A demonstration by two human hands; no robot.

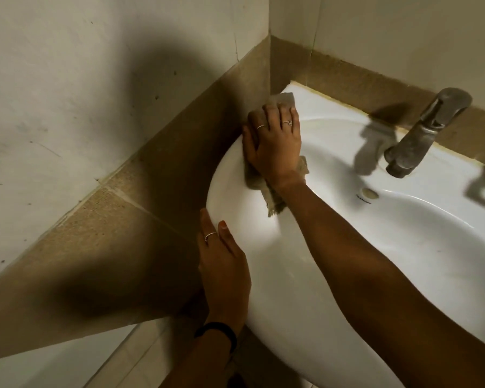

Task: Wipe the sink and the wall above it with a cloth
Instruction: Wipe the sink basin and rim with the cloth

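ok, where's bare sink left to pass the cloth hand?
Free: rim between right hand and left hand; back ledge between cloth and faucet; sink bowl below the faucet. Crowded: by the wall, under the right hand.

My right hand, arm outstretched, presses spread fingers flat on a frayed tan cloth at the far-left rim of the white ceramic sink; my left hand rests against its near-left edge.

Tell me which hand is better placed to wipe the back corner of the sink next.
Right: the right hand presses the cloth on the sink rim beside that corner; the left hand only rests on the outer edge.
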